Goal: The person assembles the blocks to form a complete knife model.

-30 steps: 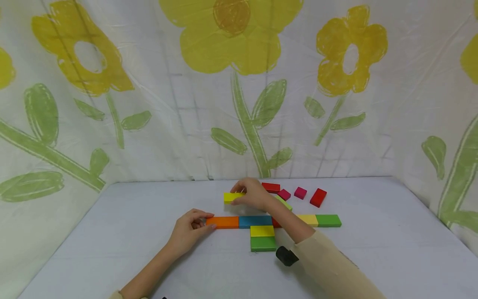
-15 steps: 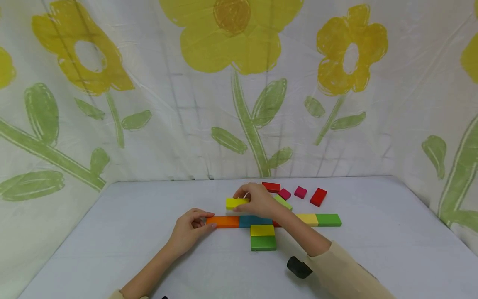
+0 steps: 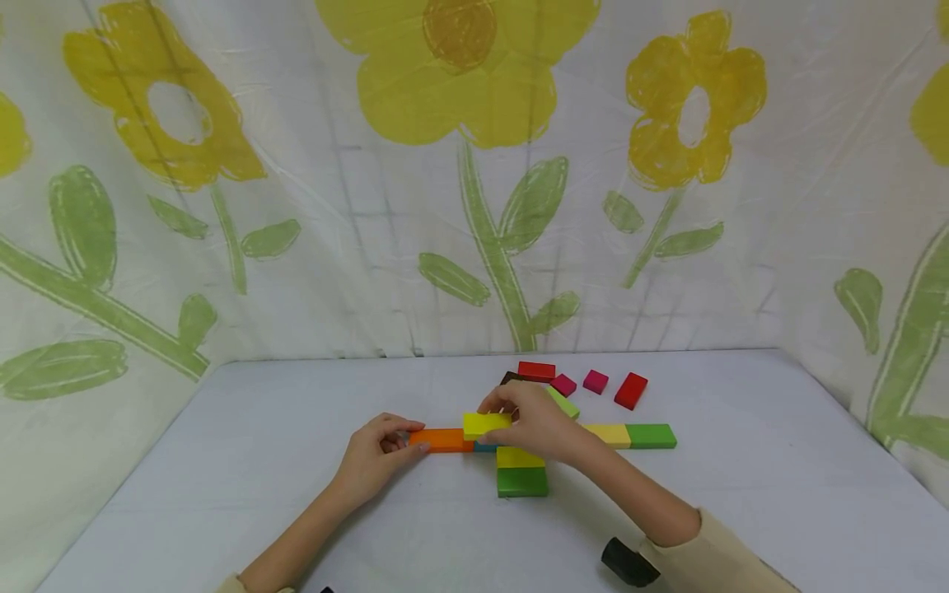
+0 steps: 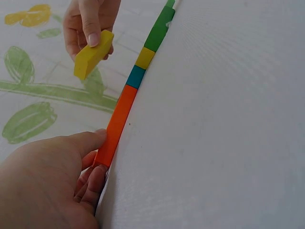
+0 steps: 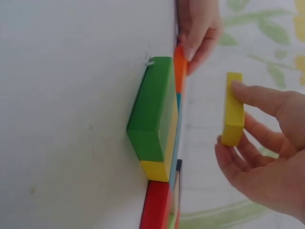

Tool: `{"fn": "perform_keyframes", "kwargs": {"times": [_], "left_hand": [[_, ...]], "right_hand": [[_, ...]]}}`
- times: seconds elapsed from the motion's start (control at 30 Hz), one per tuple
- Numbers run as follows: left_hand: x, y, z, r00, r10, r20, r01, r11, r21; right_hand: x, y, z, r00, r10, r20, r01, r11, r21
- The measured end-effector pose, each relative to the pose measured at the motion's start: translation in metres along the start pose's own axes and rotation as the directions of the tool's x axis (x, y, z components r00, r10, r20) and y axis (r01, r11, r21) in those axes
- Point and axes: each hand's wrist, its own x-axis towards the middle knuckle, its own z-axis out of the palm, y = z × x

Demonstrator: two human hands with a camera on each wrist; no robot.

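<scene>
My right hand (image 3: 537,420) pinches a yellow block (image 3: 482,426) between thumb and fingers. In both wrist views this block (image 5: 233,107) hangs raised above the row. At the row's left end my left hand (image 3: 373,459) grips the orange block (image 3: 445,441), thumb on one side and fingers at its end. A blue block (image 4: 135,77) adjoins the orange one, mostly hidden in the head view. In front of it lie another yellow block (image 3: 521,457) and a green block (image 3: 522,483). Farther right the row shows a pale yellow block (image 3: 608,436) and a green end block (image 3: 652,436).
Behind the row lie a light green block (image 3: 563,403), two red blocks, one flat (image 3: 537,371) and one angled (image 3: 631,390), and two pink cubes, the right one (image 3: 596,381) apart. A dark piece (image 3: 511,377) shows past my right hand. A flowered curtain hangs behind the table.
My right hand has carried the yellow block rightward and nearer, from behind the row to over the orange-blue join. The dark piece has come into sight. My left hand stays put.
</scene>
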Motion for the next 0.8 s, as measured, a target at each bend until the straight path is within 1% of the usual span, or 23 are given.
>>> {"fn": "perform_keyframes", "kwargs": {"times": [0.17,0.37,0.63,0.8], "left_hand": [[0.0,0.0,0.0,1.0,-0.001,-0.003,0.001,1.0,0.007],[-0.001,0.001,0.0,1.0,-0.003,-0.001,0.003,1.0,0.001],[-0.002,0.002,-0.002,1.0,0.02,-0.002,-0.02,1.0,-0.014],[-0.001,0.0,0.0,1.0,0.006,0.005,-0.006,1.0,-0.015]], "right_hand": [[-0.013,0.001,-0.001,1.0,-0.003,-0.014,0.003,1.0,-0.009],[-0.027,0.006,-0.001,0.999,-0.034,0.008,0.034,0.999,0.02],[-0.043,0.011,-0.003,0.999,0.022,0.032,-0.024,0.998,0.058],[-0.054,0.013,-0.002,0.997,0.047,0.055,-0.05,0.997,0.055]]}}
